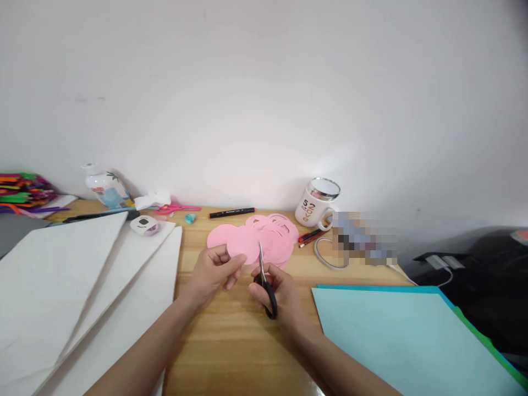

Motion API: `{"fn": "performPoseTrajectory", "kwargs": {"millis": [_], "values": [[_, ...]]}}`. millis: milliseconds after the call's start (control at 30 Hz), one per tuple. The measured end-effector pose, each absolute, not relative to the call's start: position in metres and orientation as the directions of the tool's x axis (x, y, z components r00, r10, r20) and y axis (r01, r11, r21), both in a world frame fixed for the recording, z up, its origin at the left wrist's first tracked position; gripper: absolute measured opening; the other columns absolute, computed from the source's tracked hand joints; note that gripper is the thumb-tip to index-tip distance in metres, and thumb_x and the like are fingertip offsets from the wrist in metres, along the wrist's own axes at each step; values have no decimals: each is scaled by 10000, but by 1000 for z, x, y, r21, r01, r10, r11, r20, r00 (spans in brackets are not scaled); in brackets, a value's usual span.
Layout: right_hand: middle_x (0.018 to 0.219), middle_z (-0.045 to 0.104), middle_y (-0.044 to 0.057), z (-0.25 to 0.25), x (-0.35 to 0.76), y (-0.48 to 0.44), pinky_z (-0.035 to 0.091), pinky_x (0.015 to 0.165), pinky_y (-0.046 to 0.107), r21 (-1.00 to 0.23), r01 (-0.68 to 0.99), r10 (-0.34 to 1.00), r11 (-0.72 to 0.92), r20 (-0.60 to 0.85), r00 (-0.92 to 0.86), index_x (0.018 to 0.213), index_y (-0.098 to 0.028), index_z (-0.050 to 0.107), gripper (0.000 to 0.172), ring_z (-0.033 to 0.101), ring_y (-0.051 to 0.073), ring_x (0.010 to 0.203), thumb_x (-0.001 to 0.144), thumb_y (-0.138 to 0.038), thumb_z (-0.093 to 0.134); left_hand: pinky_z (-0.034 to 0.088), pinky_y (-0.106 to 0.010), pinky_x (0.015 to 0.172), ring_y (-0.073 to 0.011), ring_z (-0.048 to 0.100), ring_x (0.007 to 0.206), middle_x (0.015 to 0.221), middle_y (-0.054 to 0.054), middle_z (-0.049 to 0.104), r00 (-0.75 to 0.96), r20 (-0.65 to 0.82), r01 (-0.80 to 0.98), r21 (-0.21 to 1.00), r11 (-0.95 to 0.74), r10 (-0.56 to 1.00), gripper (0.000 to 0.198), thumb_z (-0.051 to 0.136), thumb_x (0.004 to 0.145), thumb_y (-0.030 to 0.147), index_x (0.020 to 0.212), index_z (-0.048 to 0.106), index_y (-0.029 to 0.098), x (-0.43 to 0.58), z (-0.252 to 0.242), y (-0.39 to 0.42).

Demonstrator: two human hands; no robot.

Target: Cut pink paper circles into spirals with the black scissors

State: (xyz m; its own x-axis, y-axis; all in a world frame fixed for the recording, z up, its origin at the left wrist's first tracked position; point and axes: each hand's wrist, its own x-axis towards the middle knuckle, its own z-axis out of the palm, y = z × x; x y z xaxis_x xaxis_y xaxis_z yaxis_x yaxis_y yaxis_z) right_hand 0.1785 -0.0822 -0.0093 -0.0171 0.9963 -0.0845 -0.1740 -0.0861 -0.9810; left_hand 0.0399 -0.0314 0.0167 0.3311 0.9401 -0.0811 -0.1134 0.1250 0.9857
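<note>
Between the thumb and fingers of my left hand point(216, 269) is a pink paper circle point(243, 245), held up over the desk. My right hand point(280, 291) grips black-handled scissors point(269, 300), their metal blades pointing up and away from me at the circle's right edge. Whether the blades are in the paper, I cannot tell. Behind the held circle lies a pile of pink paper circles and rings point(282, 236), partly covered by it. The fingertips of both hands are a short way apart.
White sheets point(103, 308) cover the left side, a small white device point(144, 224) on them. Light blue paper point(396, 330) lies right. Along the wall are a bottle point(107, 187), pink scissors point(177, 208), a black marker point(232, 213), a mug point(315, 203) and a cable point(330, 261).
</note>
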Motion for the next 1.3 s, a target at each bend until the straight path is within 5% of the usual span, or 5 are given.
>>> {"fn": "performPoseTrajectory", "kwargs": {"millis": [433, 867, 1300], "values": [[440, 406, -104, -15, 179, -83, 256, 337, 164, -983, -172, 997, -69, -64, -33, 733, -189, 469, 310, 332, 51, 336, 615, -382, 680, 263, -141, 328, -19, 400, 300, 451, 47, 544, 294, -41, -152, 984, 89, 955, 305, 655, 707, 297, 520, 484, 127, 41, 19, -31], [532, 458, -72, -17, 176, -83, 272, 382, 169, -967, -255, 997, -9, 9, -70, 730, -188, 472, 328, 338, 58, 414, 604, -352, 726, 243, -150, 324, -28, 377, 305, 398, 42, 502, 413, -104, 77, 994, 78, 905, 356, 611, 725, 362, 475, 527, 123, 42, 18, -36], [550, 438, -63, -13, 180, -79, 248, 423, 191, -974, -218, 995, 62, 77, -61, 739, -182, 487, 323, 337, 79, 472, 603, -343, 732, 255, -169, 344, -36, 380, 323, 405, 37, 488, 475, -96, 94, 994, 58, 875, 371, 608, 719, 382, 467, 515, 127, 40, 20, -35]]}}
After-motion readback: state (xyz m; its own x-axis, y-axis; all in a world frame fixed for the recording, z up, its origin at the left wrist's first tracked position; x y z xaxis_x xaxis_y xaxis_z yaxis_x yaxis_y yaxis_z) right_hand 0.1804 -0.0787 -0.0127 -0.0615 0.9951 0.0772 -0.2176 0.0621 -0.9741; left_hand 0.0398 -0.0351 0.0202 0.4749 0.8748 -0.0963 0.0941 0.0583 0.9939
